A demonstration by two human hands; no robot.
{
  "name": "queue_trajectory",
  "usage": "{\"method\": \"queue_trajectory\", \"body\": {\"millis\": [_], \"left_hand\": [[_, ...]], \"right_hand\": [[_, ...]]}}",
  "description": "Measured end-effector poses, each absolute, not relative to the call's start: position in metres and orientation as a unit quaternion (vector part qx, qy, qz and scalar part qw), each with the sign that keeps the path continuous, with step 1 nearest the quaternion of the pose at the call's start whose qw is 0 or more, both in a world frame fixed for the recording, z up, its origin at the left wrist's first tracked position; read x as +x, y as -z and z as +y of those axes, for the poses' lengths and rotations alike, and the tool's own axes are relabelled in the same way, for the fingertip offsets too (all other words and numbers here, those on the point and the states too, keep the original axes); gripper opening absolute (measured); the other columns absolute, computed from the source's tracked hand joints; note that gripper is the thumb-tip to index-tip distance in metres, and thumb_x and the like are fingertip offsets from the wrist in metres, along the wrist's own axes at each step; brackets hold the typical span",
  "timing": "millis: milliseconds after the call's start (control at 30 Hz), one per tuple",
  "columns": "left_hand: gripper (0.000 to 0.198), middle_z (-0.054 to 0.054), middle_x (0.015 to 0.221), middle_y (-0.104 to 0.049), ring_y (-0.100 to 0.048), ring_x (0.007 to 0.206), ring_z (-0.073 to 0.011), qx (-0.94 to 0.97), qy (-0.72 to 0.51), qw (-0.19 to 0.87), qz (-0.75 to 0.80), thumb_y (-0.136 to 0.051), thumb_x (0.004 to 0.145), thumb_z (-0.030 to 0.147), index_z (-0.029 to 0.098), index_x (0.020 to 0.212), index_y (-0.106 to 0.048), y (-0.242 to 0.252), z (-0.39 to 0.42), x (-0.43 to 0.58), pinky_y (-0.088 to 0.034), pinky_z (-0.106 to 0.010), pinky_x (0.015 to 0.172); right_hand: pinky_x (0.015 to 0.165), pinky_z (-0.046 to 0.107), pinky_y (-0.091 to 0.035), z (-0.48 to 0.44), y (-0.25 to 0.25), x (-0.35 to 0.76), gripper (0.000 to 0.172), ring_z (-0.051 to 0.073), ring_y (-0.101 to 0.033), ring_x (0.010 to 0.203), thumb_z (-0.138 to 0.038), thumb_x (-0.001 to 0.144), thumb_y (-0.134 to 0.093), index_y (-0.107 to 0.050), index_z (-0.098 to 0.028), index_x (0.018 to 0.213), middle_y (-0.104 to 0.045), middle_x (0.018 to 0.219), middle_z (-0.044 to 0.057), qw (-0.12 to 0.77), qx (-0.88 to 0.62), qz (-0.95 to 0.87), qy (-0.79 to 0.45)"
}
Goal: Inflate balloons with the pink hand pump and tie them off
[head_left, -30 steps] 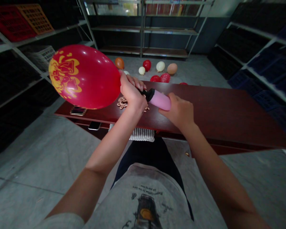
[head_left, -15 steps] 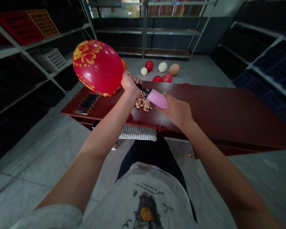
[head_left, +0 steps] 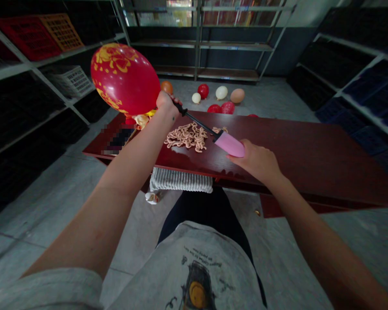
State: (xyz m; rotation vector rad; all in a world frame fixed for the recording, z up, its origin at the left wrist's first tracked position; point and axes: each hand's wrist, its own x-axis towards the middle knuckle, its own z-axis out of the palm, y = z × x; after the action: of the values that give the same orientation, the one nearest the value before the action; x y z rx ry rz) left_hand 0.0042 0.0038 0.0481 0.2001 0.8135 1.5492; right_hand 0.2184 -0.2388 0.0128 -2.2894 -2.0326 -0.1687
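My left hand is raised and shut around the neck of a red balloon with a yellow print, holding it on the black nozzle end of a hand pump. The balloon is inflated and round, and it hangs up and to the left of that hand. A thin black pump rod runs down to the pink pump body, which my right hand grips just above the table. Below the rod lies a heap of uninflated pinkish balloons.
The dark red wooden table lies across my front, with a pixelated object at its left. A folded white cloth hangs at its near edge. Inflated balloons lie on the floor beyond, between metal shelves holding crates.
My hands have drawn apart, and the black pump rod now shows at full length. The pink pump body moved right, and the balloon rose slightly to the left.
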Motion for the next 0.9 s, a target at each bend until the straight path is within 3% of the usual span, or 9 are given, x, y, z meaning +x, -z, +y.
{"method": "queue_trajectory", "body": {"millis": [267, 633, 767, 900], "left_hand": [[0.044, 0.004, 0.045, -0.023, -0.023, 0.043, -0.0127, 0.108, -0.714, 0.635, 0.275, -0.042, 0.102, 0.034, 0.022, 0.062, -0.029, -0.067, -0.012, 0.012, -0.026, -0.028, 0.050], [0.049, 0.005, 0.052, -0.021, -0.025, 0.041, -0.0108, 0.151, -0.708, 0.647, 0.238, -0.043, 0.103, 0.043, 0.021, 0.063, -0.025, -0.057, -0.081, 0.054, -0.025, -0.027, 0.050], [0.046, 0.004, 0.052, -0.024, -0.026, 0.039, -0.0118, 0.127, -0.724, 0.642, 0.216, -0.048, 0.099, 0.033, 0.021, 0.061, -0.027, -0.053, -0.083, 0.063, -0.024, -0.027, 0.045], [0.040, 0.005, 0.050, -0.020, -0.025, 0.036, -0.0097, 0.110, -0.723, 0.639, 0.238, -0.042, 0.098, 0.020, 0.021, 0.061, -0.026, -0.053, -0.077, 0.058, -0.022, -0.025, 0.041]], "right_hand": [[0.062, 0.035, -0.044, -0.232, -0.024, 0.230, 0.060, 0.028, -0.068, 0.077, -0.068, 0.083, -0.054, -0.062, -0.019, 0.116, -0.074, 0.095, 0.014, 0.061, -0.743, -0.658, 0.102], [0.067, 0.038, -0.045, -0.210, -0.034, 0.203, 0.064, 0.033, -0.068, 0.083, -0.070, 0.081, -0.055, -0.064, -0.018, 0.117, -0.074, 0.097, 0.015, 0.094, -0.712, -0.694, 0.051], [0.067, 0.038, -0.045, -0.206, -0.035, 0.193, 0.061, 0.033, -0.067, 0.083, -0.070, 0.081, -0.055, -0.064, -0.019, 0.112, -0.073, 0.095, 0.015, 0.097, -0.712, -0.693, 0.066], [0.067, 0.037, -0.045, -0.208, -0.035, 0.187, 0.057, 0.033, -0.068, 0.083, -0.066, 0.083, -0.056, -0.062, -0.018, 0.112, -0.074, 0.096, 0.016, 0.092, -0.714, -0.688, 0.091]]}}
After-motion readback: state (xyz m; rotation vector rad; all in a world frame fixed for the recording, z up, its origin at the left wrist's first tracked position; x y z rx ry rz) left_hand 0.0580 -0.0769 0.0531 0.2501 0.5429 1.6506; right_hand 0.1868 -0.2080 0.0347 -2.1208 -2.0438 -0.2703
